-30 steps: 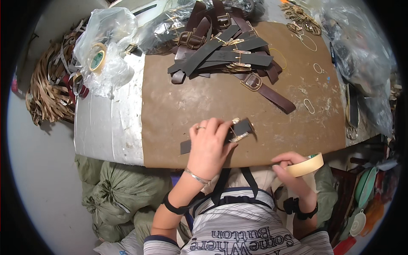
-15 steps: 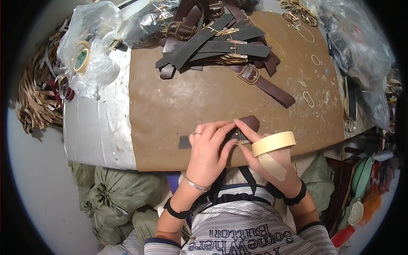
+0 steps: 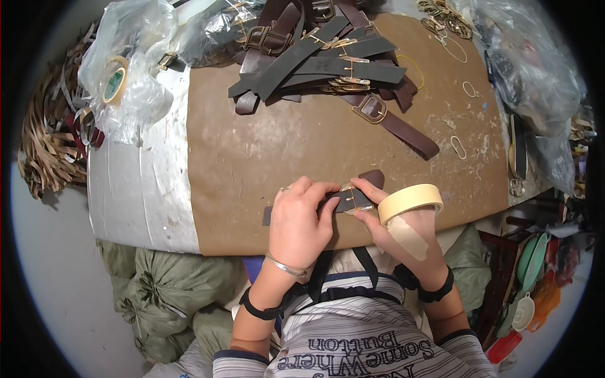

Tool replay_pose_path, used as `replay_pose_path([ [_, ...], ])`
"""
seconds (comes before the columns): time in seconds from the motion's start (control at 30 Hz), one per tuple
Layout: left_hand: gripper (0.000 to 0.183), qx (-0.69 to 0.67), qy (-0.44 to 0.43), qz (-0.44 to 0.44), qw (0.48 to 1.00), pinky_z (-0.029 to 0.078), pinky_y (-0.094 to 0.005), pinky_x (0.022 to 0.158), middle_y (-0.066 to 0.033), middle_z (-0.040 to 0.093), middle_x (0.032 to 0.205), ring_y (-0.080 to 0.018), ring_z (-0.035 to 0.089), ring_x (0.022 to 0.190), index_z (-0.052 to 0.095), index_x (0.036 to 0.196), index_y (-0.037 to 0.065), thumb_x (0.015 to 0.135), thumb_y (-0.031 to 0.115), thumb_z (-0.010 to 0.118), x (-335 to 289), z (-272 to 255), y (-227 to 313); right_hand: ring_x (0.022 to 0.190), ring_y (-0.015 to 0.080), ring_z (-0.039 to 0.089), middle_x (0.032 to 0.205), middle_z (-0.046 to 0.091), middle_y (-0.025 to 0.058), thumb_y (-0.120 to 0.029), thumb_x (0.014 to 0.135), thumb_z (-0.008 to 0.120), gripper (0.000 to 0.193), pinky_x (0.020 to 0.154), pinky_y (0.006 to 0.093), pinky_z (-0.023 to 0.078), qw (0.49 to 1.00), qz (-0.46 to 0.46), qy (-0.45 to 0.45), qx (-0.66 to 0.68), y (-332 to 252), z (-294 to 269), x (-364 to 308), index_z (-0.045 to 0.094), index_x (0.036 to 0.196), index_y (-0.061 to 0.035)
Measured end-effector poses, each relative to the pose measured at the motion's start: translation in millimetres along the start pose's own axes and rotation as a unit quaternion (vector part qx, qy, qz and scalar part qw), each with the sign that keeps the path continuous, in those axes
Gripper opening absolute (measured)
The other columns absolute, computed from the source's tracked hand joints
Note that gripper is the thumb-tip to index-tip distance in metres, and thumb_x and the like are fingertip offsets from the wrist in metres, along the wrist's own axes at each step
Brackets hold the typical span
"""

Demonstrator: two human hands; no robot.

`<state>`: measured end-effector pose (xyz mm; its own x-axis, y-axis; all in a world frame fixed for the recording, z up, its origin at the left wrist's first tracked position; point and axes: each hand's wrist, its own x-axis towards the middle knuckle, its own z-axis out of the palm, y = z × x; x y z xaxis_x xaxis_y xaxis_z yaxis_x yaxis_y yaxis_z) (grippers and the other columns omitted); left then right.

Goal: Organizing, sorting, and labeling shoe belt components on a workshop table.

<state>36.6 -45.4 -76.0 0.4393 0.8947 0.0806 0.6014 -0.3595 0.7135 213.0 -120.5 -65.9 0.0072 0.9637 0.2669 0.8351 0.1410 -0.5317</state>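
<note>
Left hand shifted leftward, clamped on dark strap; right hand pinching buckle (between its fingers).

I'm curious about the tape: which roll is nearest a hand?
The cream roll at the right hand; the other roll lies farther off, with clear plastic at upper left.

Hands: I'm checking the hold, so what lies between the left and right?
In the head view, a dark strap with a gold buckle lies between left hand and right hand.
</note>
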Motion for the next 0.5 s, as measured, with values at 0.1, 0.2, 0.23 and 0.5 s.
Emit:
replay_pose_path([
  [0.1, 0.017, 0.084, 0.058, 0.069, 0.992, 0.045, -0.0371, 0.072, -0.0048, 0.062, 0.086, -0.0259, 0.06, 0.08, 0.072, 0.094, 0.011, 0.078, 0.007, 0.072, -1.2, 0.5, 9.7, 0.062, 0.0182, 0.057, 0.066, 0.056, 0.0033, -0.009, 0.082, 0.074, 0.041, 0.063, 0.0334, 0.045, 0.99, 0.099, -0.073, 0.072, -19.1, -27.5, 4.3, 0.069, 0.123, -0.011],
  [0.2, 0.027, 0.117, 0.069, 0.18, 0.974, 0.049, -0.0372, 0.079, -0.0066, 0.063, 0.106, -0.0253, 0.059, 0.098, 0.068, 0.102, 0.004, 0.075, 0.007, 0.064, -21.5, 20.4, 0.9, 0.088, 0.0116, 0.062, 0.092, 0.065, 0.0019, -0.012, 0.086, 0.074, 0.034, 0.079, 0.0302, 0.05, 0.812, 0.208, -0.251, 0.483, -39.9, -68.7, -0.5, 0.066, 0.12, -0.0081],
  [0.23, 0.032, 0.109, 0.048, 0.197, 0.973, 0.05, -0.0363, 0.083, -0.0095, 0.063, 0.115, -0.0246, 0.058, 0.108, 0.067, 0.106, 0.001, 0.076, 0.01, 0.062, -26.1, 27.9, -1.7, 0.098, 0.0101, 0.062, 0.104, 0.066, 0.002, -0.013, 0.088, 0.074, 0.036, 0.085, 0.0293, 0.051, 0.824, 0.049, -0.259, 0.502, -37.2, -63.4, -2.8, 0.063, 0.121, -0.0069],
  [0.5, 0.045, 0.047, -0.026, 0.157, 0.986, 0.05, -0.0396, 0.1, -0.0207, 0.052, 0.14, -0.0361, 0.052, 0.13, 0.058, 0.128, -0.001, 0.084, 0.009, 0.06, -57.8, 38.6, -12.6, 0.092, 0.0124, 0.059, 0.099, 0.063, 0.0066, -0.002, 0.089, 0.062, 0.013, 0.083, 0.0287, 0.047, 0.702, 0.304, -0.117, 0.634, -39.5, -7.2, 15.7, 0.058, 0.102, -0.003],
])
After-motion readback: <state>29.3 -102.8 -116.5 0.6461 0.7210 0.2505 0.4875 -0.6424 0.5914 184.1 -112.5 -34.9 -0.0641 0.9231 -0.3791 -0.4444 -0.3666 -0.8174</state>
